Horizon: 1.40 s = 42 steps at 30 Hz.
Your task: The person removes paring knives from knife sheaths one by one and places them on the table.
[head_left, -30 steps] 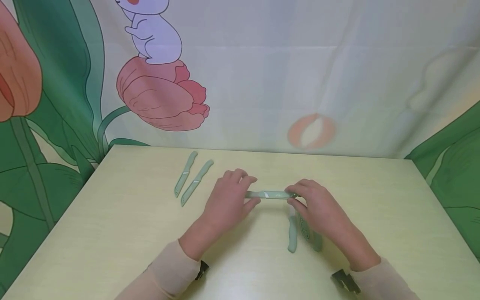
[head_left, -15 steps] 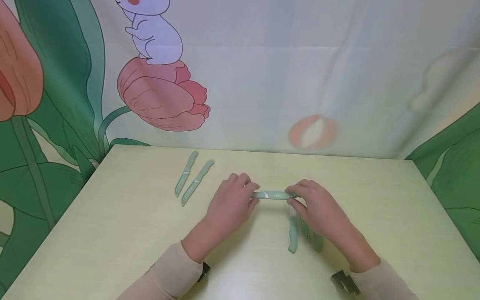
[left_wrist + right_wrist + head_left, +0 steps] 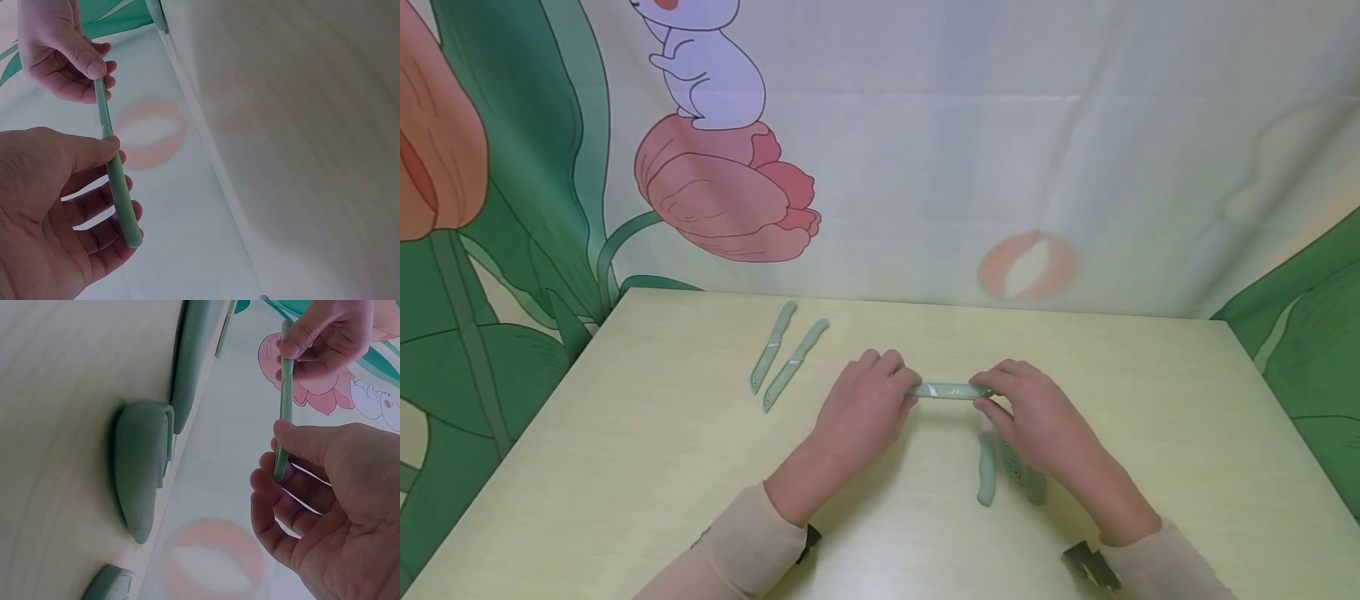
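Note:
A green knife in a matching sheath [image 3: 953,391] is held level above the table between both hands. My left hand [image 3: 862,404] grips its handle [image 3: 125,203], thumb on one side and fingers on the other. With thumb and fingers my right hand [image 3: 1030,408] pinches the tip end of the sheath. A thin pale strip shows between handle and sheath. Below the right hand lie a knife with a green handle [image 3: 986,475], a loose green sheath [image 3: 1012,461] and another green piece [image 3: 1037,486], partly hidden by that hand.
Two sheathed green knives, one [image 3: 772,350] beside the other [image 3: 794,365], lie slanted at the back left of the pale table [image 3: 625,433]. Behind the table's far edge hangs a printed curtain [image 3: 895,167].
My left hand has slid a little to the right along the handle, and its spread fingers have closed in on it. The right hand and the knife stay in place.

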{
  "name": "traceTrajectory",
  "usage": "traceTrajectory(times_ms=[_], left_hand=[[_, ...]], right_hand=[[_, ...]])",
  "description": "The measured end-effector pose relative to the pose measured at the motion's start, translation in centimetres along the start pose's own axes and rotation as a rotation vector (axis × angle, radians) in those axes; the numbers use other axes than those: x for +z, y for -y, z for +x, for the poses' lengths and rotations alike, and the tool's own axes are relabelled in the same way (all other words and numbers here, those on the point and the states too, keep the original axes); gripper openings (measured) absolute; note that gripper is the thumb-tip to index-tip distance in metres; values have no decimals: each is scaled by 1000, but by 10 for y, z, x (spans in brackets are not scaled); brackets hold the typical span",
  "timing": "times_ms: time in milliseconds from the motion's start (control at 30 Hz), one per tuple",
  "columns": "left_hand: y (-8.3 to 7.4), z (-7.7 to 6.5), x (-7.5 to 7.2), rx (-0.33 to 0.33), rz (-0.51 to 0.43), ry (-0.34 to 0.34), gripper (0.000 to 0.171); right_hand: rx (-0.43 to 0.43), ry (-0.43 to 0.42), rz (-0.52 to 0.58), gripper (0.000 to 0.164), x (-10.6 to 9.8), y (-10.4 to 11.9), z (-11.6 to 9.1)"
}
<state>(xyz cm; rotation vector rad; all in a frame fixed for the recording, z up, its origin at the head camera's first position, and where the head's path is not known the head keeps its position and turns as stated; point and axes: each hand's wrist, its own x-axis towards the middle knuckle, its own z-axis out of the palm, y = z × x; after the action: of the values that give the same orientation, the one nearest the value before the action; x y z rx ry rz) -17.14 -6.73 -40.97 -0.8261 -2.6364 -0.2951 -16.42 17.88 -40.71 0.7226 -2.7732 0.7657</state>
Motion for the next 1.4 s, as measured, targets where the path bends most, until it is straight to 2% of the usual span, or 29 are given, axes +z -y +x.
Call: traceTrajectory(times_ms=[400,567,733,1000,1400], left_hand=[[0,-1,-1,5,36,13,16],[-1,-1,0,13,55,1,15],[-3,-1,0,13,63,4,14],[-10,-2,-3,14,58,33,13],[-21,-6,-4,36,89,50,13]], right_hand=[[15,35,-3,27,-1,1,0],[14,41,-35,40,-2,3,0],[-18,19,-116,51,-4,8,0],[-75,12,-198,54,-3,17,-1],[-143,20,-225,45,4,25,-5]])
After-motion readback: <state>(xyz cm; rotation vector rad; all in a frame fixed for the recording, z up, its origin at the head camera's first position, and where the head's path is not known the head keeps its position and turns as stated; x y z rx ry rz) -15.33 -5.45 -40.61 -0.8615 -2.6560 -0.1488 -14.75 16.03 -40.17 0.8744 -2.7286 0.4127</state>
